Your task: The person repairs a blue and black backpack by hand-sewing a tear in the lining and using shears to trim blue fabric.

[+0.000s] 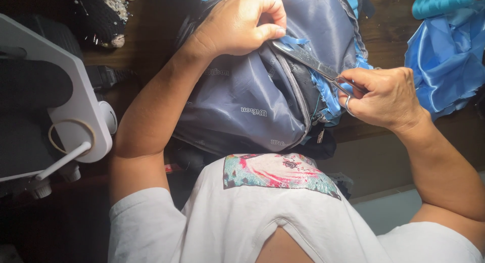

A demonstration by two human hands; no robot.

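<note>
At left, white sewing machine [76, 106]. Mid-scene, left hand [237, 23] curled, thumb and fingers pinching blue trim [295, 40] on grey lining fabric [252, 91]. Just right, scissors [308, 60] at the trim, gripped in closed right hand [384, 99]. Far right, blue satin [444, 56].

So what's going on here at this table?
A person in a white shirt is cutting at a grey bag with light blue trim. The left hand pinches the grey bag by its opening, while the right hand holds scissors, whose blades lie along the blue trim. Loose blue satin cloth and a teal thread spool lie to the right.
</note>
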